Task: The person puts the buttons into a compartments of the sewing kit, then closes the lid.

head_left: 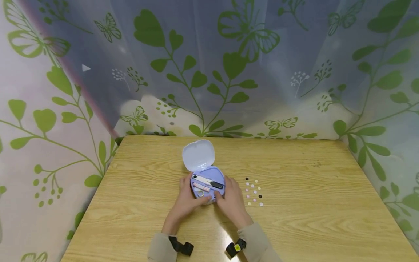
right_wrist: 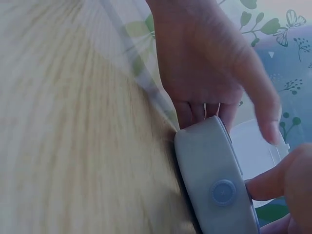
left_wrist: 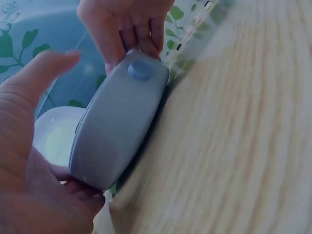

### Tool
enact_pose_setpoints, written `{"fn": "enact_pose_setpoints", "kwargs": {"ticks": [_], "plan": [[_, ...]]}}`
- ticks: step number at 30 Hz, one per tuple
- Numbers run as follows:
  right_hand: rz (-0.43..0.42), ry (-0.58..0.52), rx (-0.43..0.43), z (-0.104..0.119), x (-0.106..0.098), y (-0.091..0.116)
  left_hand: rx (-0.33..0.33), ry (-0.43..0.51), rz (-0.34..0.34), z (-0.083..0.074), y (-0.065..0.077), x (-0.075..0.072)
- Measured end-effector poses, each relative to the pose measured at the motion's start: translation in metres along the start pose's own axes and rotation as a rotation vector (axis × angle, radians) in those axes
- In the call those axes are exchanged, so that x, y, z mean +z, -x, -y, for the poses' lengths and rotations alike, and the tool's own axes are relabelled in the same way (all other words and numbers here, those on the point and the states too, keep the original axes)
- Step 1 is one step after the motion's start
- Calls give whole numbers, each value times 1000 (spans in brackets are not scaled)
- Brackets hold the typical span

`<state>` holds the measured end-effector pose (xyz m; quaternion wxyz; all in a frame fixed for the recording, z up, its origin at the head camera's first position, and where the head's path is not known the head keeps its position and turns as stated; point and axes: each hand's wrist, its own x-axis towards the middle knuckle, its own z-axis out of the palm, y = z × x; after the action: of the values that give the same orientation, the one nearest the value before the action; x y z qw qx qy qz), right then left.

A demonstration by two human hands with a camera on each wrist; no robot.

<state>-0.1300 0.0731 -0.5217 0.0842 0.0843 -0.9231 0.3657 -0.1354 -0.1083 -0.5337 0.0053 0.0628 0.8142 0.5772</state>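
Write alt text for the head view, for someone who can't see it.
A person's left hand and right hand hold an open lavender case by its sides on a wooden table, its pale lid tipped back. Inside lies a white-and-black tool with smaller items; small black and pale buttons lie scattered to the right.

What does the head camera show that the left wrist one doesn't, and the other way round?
Only the head view shows inside the case: a white-and-black tool lying there, plus the small buttons scattered on the table.

Only the left wrist view shows the round knob on the case's front.

Both share the case, its open lid, the left hand, the right hand, the table and the leaf-patterned backdrop.
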Motion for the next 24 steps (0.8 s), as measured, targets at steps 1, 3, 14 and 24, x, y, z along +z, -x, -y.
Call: {"fn": "enact_pose_setpoints", "kwargs": {"ticks": [1, 3, 14, 24], "plan": [[-4, 5, 0, -1, -1, 2, 8, -11, 19, 0, 0, 1], [-10, 13, 5, -2, -4, 7, 21, -36, 53, 2, 1, 3], [-67, 64, 3, -5, -14, 31, 85, -12, 172, 8, 2, 15], [-108, 67, 18, -6, -19, 46, 130, 1, 160, 16, 1, 27]]}}
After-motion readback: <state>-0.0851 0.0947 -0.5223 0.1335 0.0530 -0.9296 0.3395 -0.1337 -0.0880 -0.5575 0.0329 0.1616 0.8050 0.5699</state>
